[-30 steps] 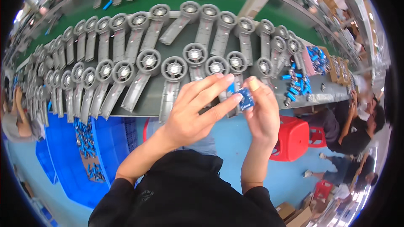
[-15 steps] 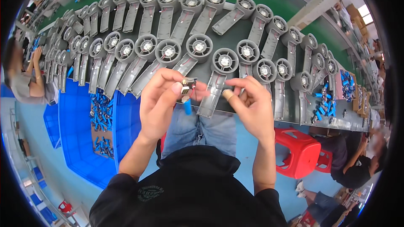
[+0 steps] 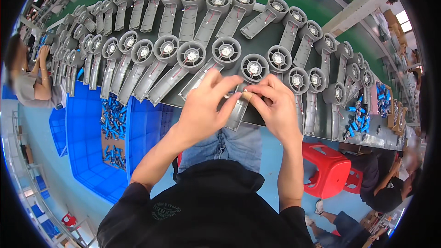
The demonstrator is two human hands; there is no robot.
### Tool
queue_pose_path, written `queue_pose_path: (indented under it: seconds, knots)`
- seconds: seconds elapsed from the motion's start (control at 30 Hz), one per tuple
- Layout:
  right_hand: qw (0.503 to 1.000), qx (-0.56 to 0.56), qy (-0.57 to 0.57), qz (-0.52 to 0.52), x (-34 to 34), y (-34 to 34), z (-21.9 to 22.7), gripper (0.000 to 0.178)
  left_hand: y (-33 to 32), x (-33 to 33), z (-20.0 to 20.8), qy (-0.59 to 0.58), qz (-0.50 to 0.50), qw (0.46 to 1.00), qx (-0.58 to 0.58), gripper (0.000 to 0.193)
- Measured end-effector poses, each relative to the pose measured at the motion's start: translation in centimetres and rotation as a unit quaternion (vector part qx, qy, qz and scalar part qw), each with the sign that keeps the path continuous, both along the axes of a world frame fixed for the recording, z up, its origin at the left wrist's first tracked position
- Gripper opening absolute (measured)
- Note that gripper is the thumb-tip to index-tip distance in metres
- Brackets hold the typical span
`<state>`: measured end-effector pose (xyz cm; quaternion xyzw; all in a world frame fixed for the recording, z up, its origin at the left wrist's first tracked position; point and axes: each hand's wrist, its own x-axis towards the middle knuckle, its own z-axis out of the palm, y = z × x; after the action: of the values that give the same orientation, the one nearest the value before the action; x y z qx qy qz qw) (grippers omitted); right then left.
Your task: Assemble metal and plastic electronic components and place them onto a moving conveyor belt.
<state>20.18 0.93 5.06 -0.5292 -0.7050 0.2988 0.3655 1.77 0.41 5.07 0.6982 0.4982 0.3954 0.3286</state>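
A grey fan housing point(image 3: 254, 67) with a spoked round end lies in front of me, its open trough-shaped handle point(image 3: 236, 115) pointing toward me. My left hand point(image 3: 206, 103) is curled over the left side of this handle, fingers and thumb bent toward each other. What it holds is hidden behind its fingers; the blue cylinder and small board do not show there. My right hand point(image 3: 278, 108) pinches a small white piece point(image 3: 245, 90) between thumb and forefinger at the handle's upper part. A tan wrap covers the right thumb's tip. Both hands' fingertips nearly meet.
More grey fan housings point(image 3: 166, 48) stand in two rows along the bench. Blue cylinders with wires point(image 3: 358, 121) lie in a pile at the right. A blue bin point(image 3: 92, 156) at the left has more beside it. A red stool point(image 3: 326, 170) stands right; people sit at both sides.
My left hand has moved right, carrying the board and blue cylinder out of sight. My right hand has closed from loosely bent fingers into a pinch. The view has shifted slightly.
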Motion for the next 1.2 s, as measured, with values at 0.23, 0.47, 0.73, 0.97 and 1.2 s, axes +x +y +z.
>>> queue_pose_path:
  seconds: [0.23, 0.47, 0.73, 0.97, 1.2]
  knots:
    - [0.997, 0.043, -0.065, 0.024, -0.1, 0.4, 0.2, 0.015, 0.2, 0.6, -0.8, 0.079, 0.024, 0.991, 0.109, 0.014]
    - [0.976, 0.204, -0.075, -0.019, -1.3, -0.1, -2.0, 0.016, 0.4, 0.3, 0.4, -0.181, 0.065, 0.932, -0.307, 0.014]
    - [0.982, 0.173, -0.064, -0.032, -1.5, -0.1, -2.1, 0.012, -0.6, -0.2, -2.2, -0.172, -0.006, 0.979, -0.106, 0.028]
    - [0.992, 0.120, 0.013, -0.030, -1.5, -0.1, -2.2, 0.012, -0.2, -0.1, -2.7, -0.045, -0.016, 0.997, 0.067, 0.038]
    - [0.994, 0.109, -0.001, 0.006, -1.0, 0.3, -2.1, 0.011, 0.0, -0.6, -2.7, -0.017, -0.035, 0.999, 0.033, 0.040]
